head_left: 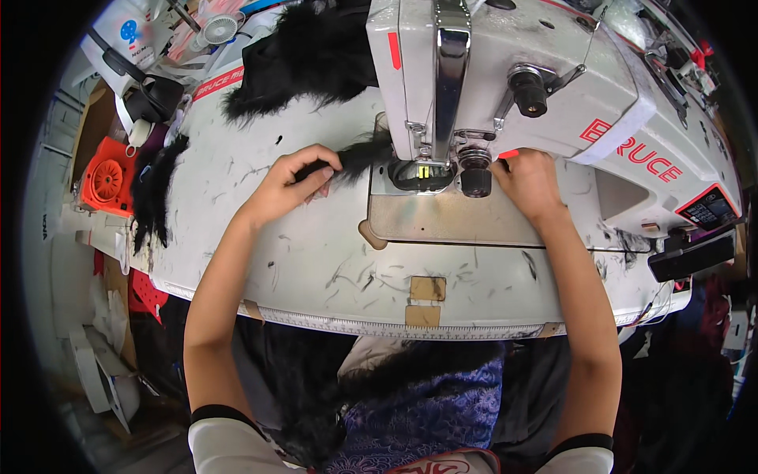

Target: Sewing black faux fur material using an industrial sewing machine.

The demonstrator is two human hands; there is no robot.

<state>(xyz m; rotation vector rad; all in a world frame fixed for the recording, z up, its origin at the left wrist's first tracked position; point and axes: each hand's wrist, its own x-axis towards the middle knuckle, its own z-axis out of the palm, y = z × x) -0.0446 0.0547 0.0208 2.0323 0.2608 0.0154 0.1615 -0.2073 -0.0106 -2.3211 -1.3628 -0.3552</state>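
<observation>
A white sewing machine stands over the table, its lit needle area above a metal plate. Left of the needle, my left hand is closed, thumb against fingers, on the end of a black fur strip. The strip runs right, toward the presser foot, and its far end is hidden behind the machine head. My right hand is curled to the right of the needle, next to a black tension knob. Its fingertips are partly hidden by the machine, beside a small red-orange patch.
Black fur fabric is heaped at the back left. Another fur piece hangs at the table's left edge, near an orange device. A measuring tape lines the front edge. Dark fur and blue patterned cloth lie over my lap.
</observation>
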